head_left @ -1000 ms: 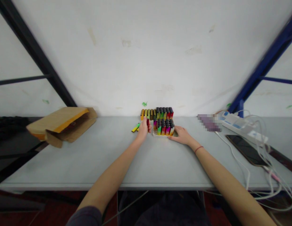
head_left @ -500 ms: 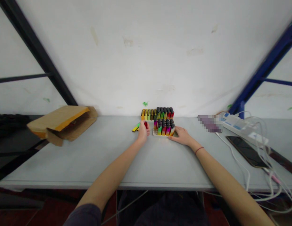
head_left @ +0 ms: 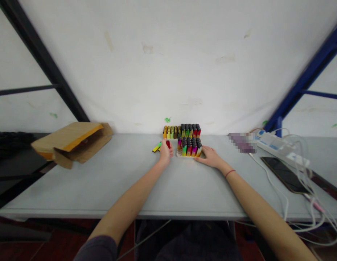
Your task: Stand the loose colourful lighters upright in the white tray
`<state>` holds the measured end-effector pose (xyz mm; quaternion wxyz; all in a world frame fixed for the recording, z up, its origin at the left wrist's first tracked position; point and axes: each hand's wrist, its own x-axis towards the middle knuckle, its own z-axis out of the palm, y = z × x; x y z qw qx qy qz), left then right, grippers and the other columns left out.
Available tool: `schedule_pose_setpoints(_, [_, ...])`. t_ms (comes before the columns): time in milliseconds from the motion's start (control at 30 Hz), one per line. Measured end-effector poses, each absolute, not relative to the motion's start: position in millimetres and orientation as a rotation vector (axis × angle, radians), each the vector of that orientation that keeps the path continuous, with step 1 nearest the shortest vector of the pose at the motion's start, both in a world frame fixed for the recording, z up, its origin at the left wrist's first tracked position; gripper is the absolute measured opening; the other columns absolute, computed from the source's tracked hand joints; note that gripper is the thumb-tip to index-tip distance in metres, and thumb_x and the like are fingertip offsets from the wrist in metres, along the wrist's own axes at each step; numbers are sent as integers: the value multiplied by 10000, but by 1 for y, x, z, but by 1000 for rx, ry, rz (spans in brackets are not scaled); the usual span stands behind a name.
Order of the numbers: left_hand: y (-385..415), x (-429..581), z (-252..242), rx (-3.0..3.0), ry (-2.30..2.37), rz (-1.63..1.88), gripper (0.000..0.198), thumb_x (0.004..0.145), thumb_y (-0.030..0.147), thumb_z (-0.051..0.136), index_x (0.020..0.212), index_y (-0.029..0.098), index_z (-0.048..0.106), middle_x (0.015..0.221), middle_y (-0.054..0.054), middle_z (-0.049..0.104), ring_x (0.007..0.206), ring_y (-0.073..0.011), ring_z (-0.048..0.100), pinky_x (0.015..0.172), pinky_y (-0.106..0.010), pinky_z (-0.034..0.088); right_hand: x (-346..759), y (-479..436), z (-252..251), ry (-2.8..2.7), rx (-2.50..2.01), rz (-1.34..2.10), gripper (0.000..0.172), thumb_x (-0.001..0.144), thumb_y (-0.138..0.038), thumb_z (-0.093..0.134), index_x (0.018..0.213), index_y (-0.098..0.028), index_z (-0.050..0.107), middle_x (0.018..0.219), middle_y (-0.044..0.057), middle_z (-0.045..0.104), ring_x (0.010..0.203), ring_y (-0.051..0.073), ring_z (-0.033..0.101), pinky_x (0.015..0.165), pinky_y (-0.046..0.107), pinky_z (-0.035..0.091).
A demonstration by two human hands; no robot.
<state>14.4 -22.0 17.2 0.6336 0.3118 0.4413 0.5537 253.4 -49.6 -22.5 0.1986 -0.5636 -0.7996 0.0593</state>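
Observation:
My left hand is closed around a red lighter, whose lower part is hidden by the fingers. To its left lie loose yellow-green lighters, partly covered by the hand. Just right of it stands a clear tray with rows of upright, black-topped lighters in several colours; its front left part is bare. My right hand grips the tray's right side, thumb at the front corner and fingers along the side. Behind are more upright lighters and a row of yellow to dark ones.
An open cardboard box lies on the left of the grey table. To the right are a phone, a pixelated purple item, a white power strip and tangled white cables. A wall stands behind.

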Motion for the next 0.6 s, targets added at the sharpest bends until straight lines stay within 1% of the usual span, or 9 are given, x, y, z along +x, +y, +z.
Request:
schedule_pose_setpoints(233, [-20, 14, 18, 753, 1047, 1298, 383, 903, 378, 309, 557, 217, 346, 392, 74, 235, 318, -63, 162, 355, -187, 121, 253, -50, -23, -2234, -1570, 163, 523, 854, -591, 594, 1164, -172, 630, 1180, 149, 671, 1102, 345, 604, 955, 450, 446])
schedule_pose_setpoints(433, [-19, 13, 14, 748, 1058, 1330, 334, 889, 333, 307, 578, 216, 348, 401, 72, 252, 315, -64, 172, 354, -185, 132, 254, -49, -23, -2233, -1538, 157, 512, 846, -583, 611, 1157, -178, 643, 1168, 139, 684, 1082, 337, 619, 944, 436, 456])
schedule_pose_setpoints(500, [-18, 12, 12, 762, 1043, 1316, 344, 901, 363, 306, 593, 216, 352, 406, 76, 250, 316, -64, 179, 357, -184, 140, 255, -48, -23, -2236, -1506, 169, 501, 848, -581, 612, 1149, -182, 651, 1174, 133, 689, 1075, 331, 628, 932, 426, 465])
schedule_pose_setpoints(600, [-16, 13, 10, 803, 1027, 1277, 409, 926, 483, 295, 620, 221, 364, 415, 80, 261, 322, -66, 201, 359, -192, 149, 256, -47, -22, -2229, -1467, 184, 498, 843, -577, 622, 1150, -187, 656, 1204, 129, 686, 1085, 327, 632, 938, 422, 469])
